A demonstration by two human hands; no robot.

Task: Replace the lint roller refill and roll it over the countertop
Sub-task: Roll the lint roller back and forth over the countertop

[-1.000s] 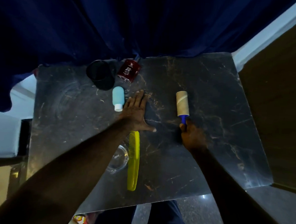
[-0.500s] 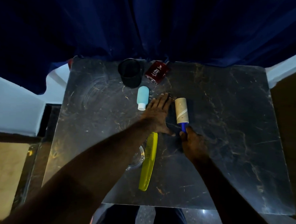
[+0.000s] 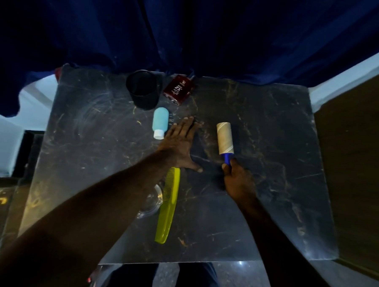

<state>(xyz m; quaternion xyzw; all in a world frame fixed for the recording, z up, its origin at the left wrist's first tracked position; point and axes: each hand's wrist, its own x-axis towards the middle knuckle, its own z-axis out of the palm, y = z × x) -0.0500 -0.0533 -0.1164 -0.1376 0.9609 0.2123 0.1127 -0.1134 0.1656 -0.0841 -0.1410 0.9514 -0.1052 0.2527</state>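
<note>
A dark marble countertop [image 3: 258,191] with pale veins carries a black cup [image 3: 143,89], a dark red box [image 3: 179,89], a lying teal bottle [image 3: 160,122], a yellow plastic comb [image 3: 168,204], a clear glass dish [image 3: 151,201] and a cardboard-coloured, blue-handled lint roller [image 3: 225,137].

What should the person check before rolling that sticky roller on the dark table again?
1. Right hand shut on the blue handle: ok.
2. Tan cardboard-coloured roll lying on the dark marble countertop: ok.
3. Path ahead of the roll free of things: ok.
4. Left hand flat on the countertop, apart from the roll: ok.
5. Pale blue bottle with white cap and yellow plastic comb off to the side: ok.
6. Roll has a fresh sticky sheet: cannot tell.
</note>
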